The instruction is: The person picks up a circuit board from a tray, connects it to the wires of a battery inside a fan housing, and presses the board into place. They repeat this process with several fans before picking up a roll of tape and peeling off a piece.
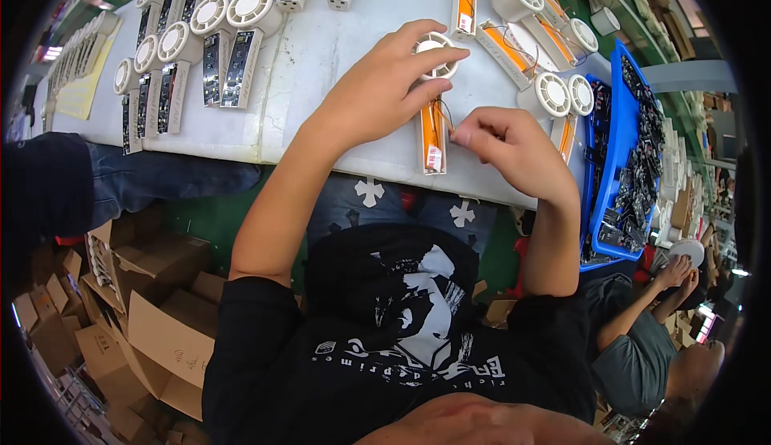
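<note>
In front of me on the table lies a small white fan-like unit point(434, 43), with a round slotted head and an open handle. An orange battery point(434, 128) with a white label sits in that handle. Around the round head curl the fingers and thumb of my left hand point(385, 83). Beside the handle, my right hand point(518, 152) pinches the end of thin wires point(450, 117) that come out of it. The exact wire end between the fingertips is too small to make out.
Several similar units with orange batteries point(554, 95) lie at the right. A blue bin point(604, 204) of black circuit boards stands beside them. Rows of units with black boards point(238, 67) fill the left. Cardboard boxes point(173, 336) sit below; a co-worker point(642, 357) works at lower right.
</note>
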`<control>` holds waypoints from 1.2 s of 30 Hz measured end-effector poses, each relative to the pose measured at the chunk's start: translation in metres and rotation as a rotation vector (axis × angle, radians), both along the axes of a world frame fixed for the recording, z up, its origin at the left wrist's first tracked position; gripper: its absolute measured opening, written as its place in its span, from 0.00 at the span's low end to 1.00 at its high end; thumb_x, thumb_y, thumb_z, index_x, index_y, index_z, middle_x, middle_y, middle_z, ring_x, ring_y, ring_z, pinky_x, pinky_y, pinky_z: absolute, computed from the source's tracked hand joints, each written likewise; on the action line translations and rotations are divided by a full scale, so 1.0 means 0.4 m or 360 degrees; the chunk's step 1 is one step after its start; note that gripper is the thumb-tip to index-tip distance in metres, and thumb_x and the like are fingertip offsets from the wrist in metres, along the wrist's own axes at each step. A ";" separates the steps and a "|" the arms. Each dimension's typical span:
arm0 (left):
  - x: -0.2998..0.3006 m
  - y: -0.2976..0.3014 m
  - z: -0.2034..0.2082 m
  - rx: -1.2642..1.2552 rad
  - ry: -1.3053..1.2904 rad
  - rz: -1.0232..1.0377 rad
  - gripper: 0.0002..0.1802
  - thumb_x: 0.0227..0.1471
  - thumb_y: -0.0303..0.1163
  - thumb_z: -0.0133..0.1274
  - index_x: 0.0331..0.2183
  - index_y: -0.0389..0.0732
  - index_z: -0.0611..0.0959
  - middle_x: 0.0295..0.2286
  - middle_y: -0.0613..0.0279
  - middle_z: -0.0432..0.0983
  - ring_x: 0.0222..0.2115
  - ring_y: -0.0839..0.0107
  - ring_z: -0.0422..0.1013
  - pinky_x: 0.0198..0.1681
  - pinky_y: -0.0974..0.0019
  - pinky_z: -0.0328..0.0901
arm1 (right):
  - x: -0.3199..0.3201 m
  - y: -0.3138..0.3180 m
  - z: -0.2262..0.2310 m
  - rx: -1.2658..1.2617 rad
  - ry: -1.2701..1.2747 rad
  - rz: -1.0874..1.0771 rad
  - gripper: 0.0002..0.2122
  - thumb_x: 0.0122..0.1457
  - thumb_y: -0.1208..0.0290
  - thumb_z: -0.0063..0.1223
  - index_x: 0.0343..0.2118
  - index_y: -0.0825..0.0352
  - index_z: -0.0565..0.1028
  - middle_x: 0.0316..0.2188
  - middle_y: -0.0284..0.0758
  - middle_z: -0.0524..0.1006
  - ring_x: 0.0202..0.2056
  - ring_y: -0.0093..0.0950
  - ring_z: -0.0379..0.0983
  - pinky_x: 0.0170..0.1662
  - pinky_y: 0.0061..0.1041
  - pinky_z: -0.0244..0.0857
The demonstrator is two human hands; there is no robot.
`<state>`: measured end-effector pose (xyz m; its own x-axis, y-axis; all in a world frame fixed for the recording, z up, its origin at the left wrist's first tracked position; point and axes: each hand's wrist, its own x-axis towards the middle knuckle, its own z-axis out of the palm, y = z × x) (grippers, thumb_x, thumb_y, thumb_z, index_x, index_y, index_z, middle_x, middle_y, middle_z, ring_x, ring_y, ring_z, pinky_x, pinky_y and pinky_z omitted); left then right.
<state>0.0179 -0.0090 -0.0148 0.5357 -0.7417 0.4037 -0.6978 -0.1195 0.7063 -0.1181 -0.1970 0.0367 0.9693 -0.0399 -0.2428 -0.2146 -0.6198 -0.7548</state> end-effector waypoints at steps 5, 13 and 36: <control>-0.017 0.016 0.001 0.0110 -0.0222 0.0032 0.27 0.58 0.31 0.58 0.59 0.50 0.79 0.61 0.51 0.64 0.61 0.51 0.62 0.62 0.56 0.62 | -0.004 0.058 -0.006 -0.0131 -0.0620 -0.0178 0.12 0.58 0.70 0.66 0.40 0.74 0.80 0.17 0.31 0.71 0.19 0.19 0.62 0.24 0.22 0.56; -0.030 0.025 -0.023 -0.0142 -0.0090 0.0053 0.33 0.52 0.30 0.64 0.60 0.48 0.77 0.63 0.52 0.63 0.62 0.51 0.61 0.63 0.56 0.62 | -0.005 0.114 0.030 -0.0497 -0.0401 -0.0359 0.16 0.58 0.65 0.68 0.42 0.73 0.80 0.11 0.33 0.68 0.14 0.20 0.61 0.20 0.23 0.55; -0.100 0.057 -0.022 0.0237 -0.0991 0.0443 0.16 0.44 0.24 0.60 0.38 0.48 0.87 0.56 0.61 0.73 0.60 0.56 0.66 0.55 0.51 0.64 | -0.058 0.128 0.021 -0.0860 -0.0302 -0.0016 0.20 0.61 0.59 0.64 0.48 0.69 0.77 0.14 0.40 0.73 0.17 0.42 0.73 0.23 0.37 0.63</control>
<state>-0.0220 0.0138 -0.0235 0.4157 -0.6815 0.6022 -0.8968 -0.4173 0.1468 -0.1414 -0.1460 0.0452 0.9928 -0.1195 -0.0069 -0.1141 -0.9270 -0.3572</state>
